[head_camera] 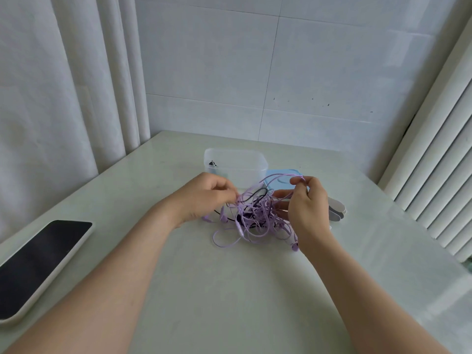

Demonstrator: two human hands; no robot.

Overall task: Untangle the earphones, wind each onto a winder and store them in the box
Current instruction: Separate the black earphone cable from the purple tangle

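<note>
While left hand (204, 198) and right hand (309, 208) pinch tangled earphones (255, 222), winders (337, 209) sit half-hidden.

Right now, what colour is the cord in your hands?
Light purple. The cord shows best in the head view.

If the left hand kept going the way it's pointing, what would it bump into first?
The tangle of earphones, which the left hand already pinches. Past that, probably the right hand, though depth is unclear.
</note>
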